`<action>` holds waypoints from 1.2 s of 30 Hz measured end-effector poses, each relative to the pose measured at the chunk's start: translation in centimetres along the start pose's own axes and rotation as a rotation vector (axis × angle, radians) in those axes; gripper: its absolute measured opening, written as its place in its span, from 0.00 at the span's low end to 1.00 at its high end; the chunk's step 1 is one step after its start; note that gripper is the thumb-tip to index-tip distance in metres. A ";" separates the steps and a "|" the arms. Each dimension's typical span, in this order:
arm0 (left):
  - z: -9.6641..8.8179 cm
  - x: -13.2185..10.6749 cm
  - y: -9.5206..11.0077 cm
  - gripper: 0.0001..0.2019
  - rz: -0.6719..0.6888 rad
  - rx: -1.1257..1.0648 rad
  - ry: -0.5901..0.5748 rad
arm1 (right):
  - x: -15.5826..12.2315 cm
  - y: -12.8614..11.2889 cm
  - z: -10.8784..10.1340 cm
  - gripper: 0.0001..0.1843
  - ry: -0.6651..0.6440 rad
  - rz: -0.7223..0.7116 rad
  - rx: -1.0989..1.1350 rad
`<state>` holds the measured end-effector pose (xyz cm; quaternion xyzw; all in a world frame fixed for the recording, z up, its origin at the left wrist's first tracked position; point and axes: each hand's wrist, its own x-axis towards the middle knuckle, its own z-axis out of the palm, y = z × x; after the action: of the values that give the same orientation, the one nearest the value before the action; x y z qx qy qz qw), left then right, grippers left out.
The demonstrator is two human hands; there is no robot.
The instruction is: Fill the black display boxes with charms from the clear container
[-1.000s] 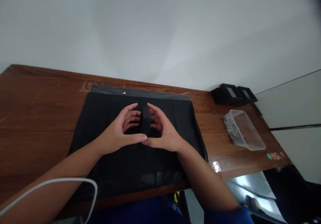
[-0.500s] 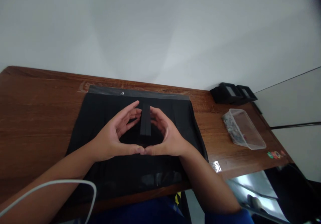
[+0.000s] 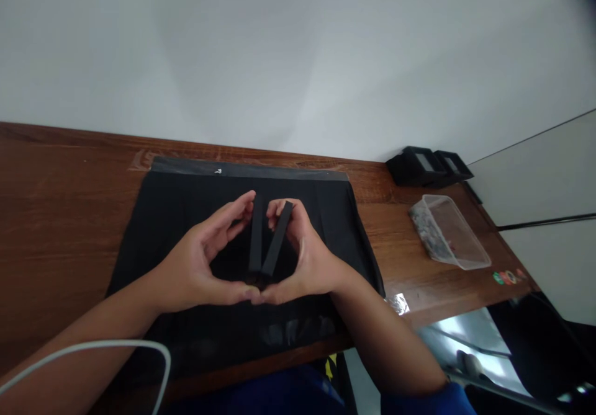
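Note:
Two slim black slabs (image 3: 276,240), seen edge-on like the halves of a black box, stand between my hands. They meet at the near end and spread into a V at the far end; whether they are joined is hidden. My left hand (image 3: 207,257) curls round the left slab, fingers at its far side and thumb at the near end. Round the right slab curls my right hand (image 3: 310,254), fingertips over its far end. Both thumbs touch each other at the near end. Below lies a black mat (image 3: 186,201).
The mat is taped to a brown wooden table (image 3: 60,216) against a white wall. At the right stand a clear plastic tub (image 3: 459,235) with small grey contents, and black bins (image 3: 423,167) behind it. A white cable (image 3: 107,343) loops over my left forearm.
The black slabs, earlier side by side with a thin seam, have parted at the far end into a V. Both hands have come slightly nearer to me and to the left.

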<state>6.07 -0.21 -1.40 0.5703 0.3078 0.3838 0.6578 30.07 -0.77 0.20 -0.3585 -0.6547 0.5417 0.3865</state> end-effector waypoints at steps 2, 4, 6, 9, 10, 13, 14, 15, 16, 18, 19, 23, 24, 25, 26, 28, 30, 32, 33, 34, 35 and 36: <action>-0.1 0.2 -0.2 0.61 0.009 0.044 0.048 | 0.2 0.1 0.0 0.58 0.045 -0.015 -0.049; -0.1 0.3 -0.2 0.62 0.032 0.083 0.079 | 0.4 0.1 -0.1 0.56 0.081 -0.029 -0.102; -0.1 0.5 -0.1 0.63 0.058 0.131 0.117 | 0.5 0.1 -0.3 0.55 0.114 -0.051 -0.151; -0.1 0.9 -0.1 0.61 0.106 0.263 0.177 | 0.4 0.0 -0.7 0.57 0.112 -0.116 -0.207; -0.2 1.0 -0.1 0.58 0.140 0.305 0.200 | 0.4 0.0 -0.9 0.58 0.106 -0.133 -0.229; -0.6 1.5 0.0 0.41 0.256 0.363 0.292 | 0.3 -0.3 -1.5 0.56 0.143 -0.152 -0.350; -0.8 1.6 0.1 0.35 0.292 0.387 0.328 | 0.3 -0.4 -1.7 0.54 0.175 -0.156 -0.406; -0.9 1.7 0.2 0.30 0.322 0.425 0.353 | 0.3 -0.5 -1.9 0.52 0.208 -0.160 -0.459; -1.0 1.7 0.3 0.25 0.347 0.477 0.369 | 0.3 -0.6 -2.1 0.50 0.243 -0.164 -0.503; -1.2 1.8 0.5 0.17 0.390 0.581 0.382 | 0.4 -0.7 -2.3 0.47 0.307 -0.169 -0.560; -1.2 1.8 0.6 0.14 0.408 0.612 0.387 | 0.4 -0.7 -2.4 0.46 0.335 -0.171 -0.577; -1.4 1.8 0.7 0.06 0.481 0.665 0.412 | 0.6 0.1 -2.4 0.41 0.412 -0.242 -0.634; -1.4 1.9 0.7 0.05 0.513 0.675 0.405 | 0.7 0.4 -2.4 0.41 0.420 -0.278 -0.646; -1.5 1.9 0.8 0.05 0.550 0.681 0.394 | 0.7 0.6 -2.4 0.41 0.425 -0.319 -0.659; -1.6 2.0 0.8 0.05 0.589 0.688 0.377 | 0.8 0.8 -2.5 0.41 0.430 -0.361 -0.674; -1.7 2.1 0.9 0.07 0.666 0.718 0.344 | 1.0 1.2 -2.7 0.42 0.445 -0.425 -0.733; -1.7 2.1 1.0 0.09 0.718 0.772 0.320 | 1.1 1.4 -2.8 0.43 0.463 -0.435 -0.819; -1.6 2.0 1.1 0.10 0.743 0.814 0.299 | 1.2 1.5 -2.9 0.44 0.471 -0.407 -0.891; -1.5 2.0 1.1 0.09 0.748 0.825 0.291 | 1.2 1.5 -2.9 0.43 0.470 -0.391 -0.911; -1.5 2.0 1.1 0.09 0.748 0.832 0.283 | 1.2 1.5 -2.9 0.42 0.468 -0.375 -0.918; -1.4 2.0 1.2 0.08 0.749 0.840 0.276 | 1.1 1.5 -2.9 0.41 0.464 -0.361 -0.915; -1.3 2.0 1.2 0.08 0.752 0.851 0.273 | 1.1 1.6 -2.8 0.40 0.460 -0.345 -0.908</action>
<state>5.81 2.26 -0.36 0.7998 0.2934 0.5036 0.1435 32.18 1.72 -0.89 -0.4861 -0.7711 0.0400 0.4094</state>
